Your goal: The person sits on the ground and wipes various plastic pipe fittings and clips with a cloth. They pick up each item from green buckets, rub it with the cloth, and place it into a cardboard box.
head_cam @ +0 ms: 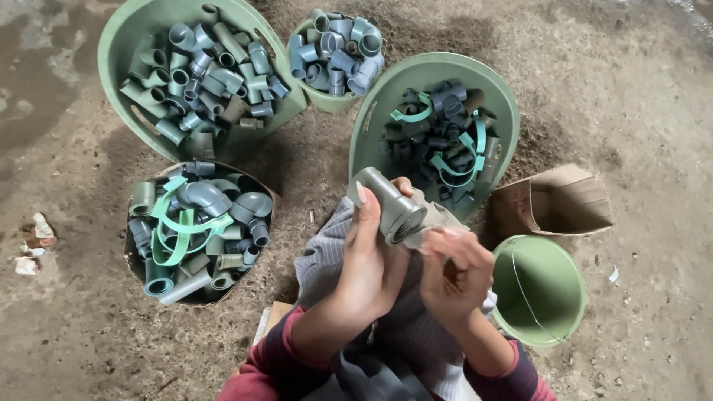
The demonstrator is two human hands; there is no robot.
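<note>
- The left hand is wrapped round a grey pipe fitting, fingers closed on its body, holding it up over the lap with its open mouth turned toward the right hand.
- The right hand sits just beside the fitting's mouth, fingers curled and touching its rim; whether it truly grips the fitting cannot be told.
- Under both hands lies a striped grey cloth across the person's knees; dark red sleeves cover the forearms.
- Just right of the right hand stands an empty green bucket with a thin wire handle.
- Beyond it, a torn cardboard box lies open on its side on the dirt floor.
- Left of the knees, a round basket holds grey fittings and teal clips.
- Ahead of the hands, a green tub holds dark fittings and teal clips.
- Farther off, a small green bucket is heaped with blue-grey fittings.
- Far left, a large green tub is full of grey-green elbows and couplers.
</note>
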